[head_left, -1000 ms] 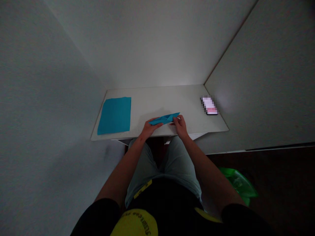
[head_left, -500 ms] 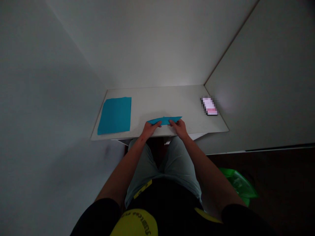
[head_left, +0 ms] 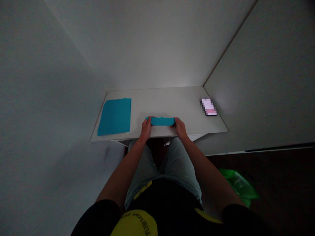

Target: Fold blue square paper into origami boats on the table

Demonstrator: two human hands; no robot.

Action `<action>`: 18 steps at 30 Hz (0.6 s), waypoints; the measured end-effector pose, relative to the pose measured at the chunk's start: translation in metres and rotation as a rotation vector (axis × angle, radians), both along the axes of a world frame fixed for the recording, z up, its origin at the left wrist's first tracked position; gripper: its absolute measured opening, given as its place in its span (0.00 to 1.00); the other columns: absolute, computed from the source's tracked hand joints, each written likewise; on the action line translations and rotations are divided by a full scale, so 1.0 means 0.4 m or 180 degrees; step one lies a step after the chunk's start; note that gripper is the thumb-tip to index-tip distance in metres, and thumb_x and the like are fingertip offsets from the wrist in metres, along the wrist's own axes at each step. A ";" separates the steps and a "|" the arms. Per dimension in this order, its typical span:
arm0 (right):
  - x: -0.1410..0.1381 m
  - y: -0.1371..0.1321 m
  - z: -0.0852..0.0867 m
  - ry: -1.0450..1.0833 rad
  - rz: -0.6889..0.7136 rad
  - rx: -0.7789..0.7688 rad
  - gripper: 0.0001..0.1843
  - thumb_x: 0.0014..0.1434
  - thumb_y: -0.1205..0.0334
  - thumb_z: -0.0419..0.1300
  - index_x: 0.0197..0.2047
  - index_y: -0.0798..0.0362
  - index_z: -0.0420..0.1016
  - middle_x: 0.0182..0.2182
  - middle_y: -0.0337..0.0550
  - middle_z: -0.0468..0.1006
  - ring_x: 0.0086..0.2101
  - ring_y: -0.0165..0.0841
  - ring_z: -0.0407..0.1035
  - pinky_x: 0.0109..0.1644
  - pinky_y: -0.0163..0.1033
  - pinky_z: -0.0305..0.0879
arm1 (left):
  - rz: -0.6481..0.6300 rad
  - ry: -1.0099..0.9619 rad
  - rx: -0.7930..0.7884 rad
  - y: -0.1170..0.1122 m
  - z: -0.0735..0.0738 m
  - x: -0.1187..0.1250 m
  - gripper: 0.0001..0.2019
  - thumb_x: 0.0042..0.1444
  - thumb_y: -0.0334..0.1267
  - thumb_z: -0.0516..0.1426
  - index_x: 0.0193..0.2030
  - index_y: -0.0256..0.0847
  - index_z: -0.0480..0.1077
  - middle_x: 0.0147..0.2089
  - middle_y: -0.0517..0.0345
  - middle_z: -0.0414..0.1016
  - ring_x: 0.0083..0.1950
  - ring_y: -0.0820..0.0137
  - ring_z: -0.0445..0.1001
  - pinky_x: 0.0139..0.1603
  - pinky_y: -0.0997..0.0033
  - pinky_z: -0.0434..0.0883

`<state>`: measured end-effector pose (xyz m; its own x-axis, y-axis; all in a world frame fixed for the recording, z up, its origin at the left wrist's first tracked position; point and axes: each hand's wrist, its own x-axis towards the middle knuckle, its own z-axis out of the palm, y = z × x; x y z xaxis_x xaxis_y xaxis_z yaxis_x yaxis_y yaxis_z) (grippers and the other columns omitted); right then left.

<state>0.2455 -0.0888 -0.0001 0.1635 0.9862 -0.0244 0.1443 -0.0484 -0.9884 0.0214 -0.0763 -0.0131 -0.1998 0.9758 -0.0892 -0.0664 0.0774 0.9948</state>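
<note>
A narrow folded piece of blue paper [head_left: 162, 121] stretches between my two hands, just above the front part of the white table. My left hand [head_left: 146, 128] pinches its left end, thumb on the near face. At the right end my right hand [head_left: 180, 127] grips it the same way, with the fingers partly hidden behind the paper. A small point of paper sticks up at the middle of the top edge. To the left lies a flat stack of blue paper sheets [head_left: 115, 116], apart from both hands.
The white table [head_left: 169, 100] is set between walls at the back, left and right. A phone [head_left: 208, 106] with a lit, blurred screen lies at its right side. On the dark floor at the lower right is a green plastic bag [head_left: 240, 185].
Both hands have slid outward from near the middle of the folded paper to its two ends. The paper now shows a straighter, flatter strip facing me.
</note>
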 end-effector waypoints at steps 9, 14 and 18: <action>0.009 -0.009 -0.004 0.0181 0.0344 0.0586 0.33 0.63 0.28 0.67 0.55 0.46 0.77 0.30 0.34 0.74 0.27 0.33 0.71 0.35 0.41 0.71 | 0.0190 -0.0734 0.0181 0.015 0.005 -0.010 0.31 0.73 0.69 0.54 0.48 0.41 0.80 0.29 0.58 0.70 0.28 0.70 0.67 0.27 0.72 0.67; 0.046 -0.052 -0.005 -0.0292 0.0757 0.0475 0.27 0.62 0.33 0.71 0.50 0.47 0.80 0.27 0.35 0.76 0.28 0.35 0.70 0.34 0.41 0.68 | 0.0096 -0.0566 0.0210 0.009 0.002 -0.012 0.37 0.68 0.76 0.54 0.48 0.40 0.81 0.30 0.58 0.70 0.29 0.69 0.69 0.29 0.71 0.69; 0.091 -0.079 0.026 -0.0570 0.1194 0.0427 0.24 0.68 0.36 0.65 0.49 0.48 0.84 0.34 0.42 0.86 0.30 0.36 0.75 0.39 0.42 0.74 | -0.0030 -0.0229 0.0154 0.010 0.007 -0.012 0.40 0.73 0.75 0.45 0.56 0.40 0.80 0.35 0.56 0.73 0.30 0.70 0.69 0.31 0.70 0.71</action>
